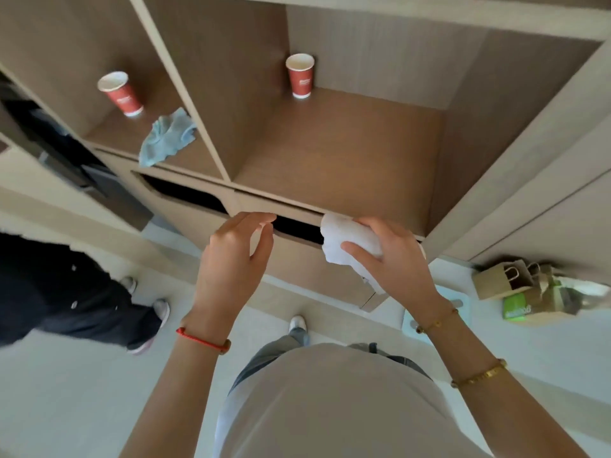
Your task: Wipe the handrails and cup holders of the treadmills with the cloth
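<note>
Wooden cubby shelf (330, 153) ahead, no treadmills in sight. We've got white cloth (347, 241) bunched in right hand (390, 259); left hand (234, 256) fingers loose, empty. Looks like wiping not started yet.

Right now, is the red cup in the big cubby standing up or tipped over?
Standing up. The red cup sits on its base at the back of the big cubby, its open rim facing up.
</note>
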Demonstrator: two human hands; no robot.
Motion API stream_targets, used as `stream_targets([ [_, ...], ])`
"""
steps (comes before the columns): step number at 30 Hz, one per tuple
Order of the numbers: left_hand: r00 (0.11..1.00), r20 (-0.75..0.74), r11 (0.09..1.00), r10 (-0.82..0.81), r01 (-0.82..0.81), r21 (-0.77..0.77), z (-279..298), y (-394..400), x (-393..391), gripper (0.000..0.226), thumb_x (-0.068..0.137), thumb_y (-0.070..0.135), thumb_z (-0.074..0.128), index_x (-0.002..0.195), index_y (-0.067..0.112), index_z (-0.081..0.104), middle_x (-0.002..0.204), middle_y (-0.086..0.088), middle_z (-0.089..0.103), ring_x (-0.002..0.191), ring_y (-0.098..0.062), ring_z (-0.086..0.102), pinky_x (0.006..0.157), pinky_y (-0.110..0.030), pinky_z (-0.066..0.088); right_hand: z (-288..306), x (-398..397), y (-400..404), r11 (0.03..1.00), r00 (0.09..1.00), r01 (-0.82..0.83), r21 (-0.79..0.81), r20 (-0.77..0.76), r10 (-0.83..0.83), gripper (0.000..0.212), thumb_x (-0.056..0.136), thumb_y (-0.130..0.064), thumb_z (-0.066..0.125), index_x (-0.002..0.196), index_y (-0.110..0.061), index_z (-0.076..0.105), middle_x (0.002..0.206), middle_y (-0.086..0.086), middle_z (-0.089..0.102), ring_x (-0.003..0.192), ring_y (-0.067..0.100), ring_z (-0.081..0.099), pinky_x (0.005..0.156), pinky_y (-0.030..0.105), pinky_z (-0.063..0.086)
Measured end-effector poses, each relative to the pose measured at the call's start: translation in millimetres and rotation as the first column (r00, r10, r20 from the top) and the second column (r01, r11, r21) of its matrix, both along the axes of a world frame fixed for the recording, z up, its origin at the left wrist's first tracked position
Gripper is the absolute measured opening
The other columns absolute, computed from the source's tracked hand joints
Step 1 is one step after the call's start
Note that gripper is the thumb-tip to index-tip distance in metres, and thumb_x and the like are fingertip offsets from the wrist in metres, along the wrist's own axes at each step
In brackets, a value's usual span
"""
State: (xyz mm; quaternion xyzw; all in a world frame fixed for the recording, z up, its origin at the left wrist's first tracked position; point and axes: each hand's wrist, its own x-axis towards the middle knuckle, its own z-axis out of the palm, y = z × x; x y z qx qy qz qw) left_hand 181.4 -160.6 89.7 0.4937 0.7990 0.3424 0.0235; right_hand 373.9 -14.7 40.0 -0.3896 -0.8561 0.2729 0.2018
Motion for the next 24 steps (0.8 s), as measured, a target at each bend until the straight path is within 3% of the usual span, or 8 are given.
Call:
stream_targets([
  [9, 0.975, 0.025, 0.975, -0.221, 0.222, -0.031, -23, 86, -85, 0.022, 0.095, 0.009, 0.057, 0.113, 0.009, 0.07, 0.109, -0.002, 0.071, 0.096, -0.017, 0.068, 0.081, -0.028, 0.054, -21, -78, 81, 0.983, 0.984, 0.15, 0.106, 0.085, -0.16, 0.039, 0.089, -0.045, 0.063, 0.119, -0.02, 0.061, 0.11, 0.001, 0.066, 0.1, 0.025, 0.057, 0.092, 0.043, 0.041],
  [13, 0.961, 0.041, 0.959, -0.274, 0.276, -0.055, -34, 113, -101, 0.024, 0.097, 0.013, 0.054, 0.115, 0.011, 0.069, 0.11, -0.001, 0.07, 0.097, -0.018, 0.067, 0.08, -0.037, 0.056, -39, -103, 122, 0.97, 0.965, 0.176, 0.17, 0.164, -0.204, 0.042, 0.091, -0.044, 0.059, 0.126, -0.02, 0.058, 0.117, 0.003, 0.063, 0.107, 0.027, 0.054, 0.091, 0.037, 0.033],
  [16, 0.956, 0.053, 0.955, -0.288, 0.29, -0.054, -40, 130, -106, 0.025, 0.097, 0.013, 0.053, 0.116, 0.012, 0.068, 0.111, -0.001, 0.069, 0.099, -0.018, 0.066, 0.082, -0.036, 0.055, -53, -116, 142, 0.965, 0.951, 0.168, 0.204, 0.226, -0.213, 0.045, 0.092, -0.045, 0.057, 0.129, -0.02, 0.056, 0.12, 0.004, 0.061, 0.109, 0.028, 0.051, 0.092, 0.036, 0.029],
  [22, 0.955, 0.063, 0.955, -0.288, 0.292, -0.057, -48, 153, -111, 0.026, 0.096, 0.013, 0.052, 0.117, 0.013, 0.068, 0.112, 0.0, 0.069, 0.1, -0.019, 0.065, 0.08, -0.037, 0.055, -76, -116, 149, 0.974, 0.925, 0.197, 0.114, 0.306, -0.224, 0.052, 0.093, -0.048, 0.055, 0.136, -0.021, 0.047, 0.128, 0.004, 0.054, 0.115, 0.028, 0.045, 0.099, 0.036, 0.027],
  [24, 0.952, 0.069, 0.951, -0.298, 0.302, -0.06, -48, 158, -113, 0.026, 0.096, 0.013, 0.052, 0.117, 0.013, 0.068, 0.111, 0.0, 0.069, 0.099, -0.019, 0.066, 0.079, -0.039, 0.056, -68, -115, 145, 0.975, 0.938, 0.206, 0.086, 0.267, -0.222, 0.054, 0.091, -0.049, 0.058, 0.136, -0.021, 0.048, 0.13, 0.002, 0.053, 0.119, 0.026, 0.044, 0.103, 0.036, 0.026],
])
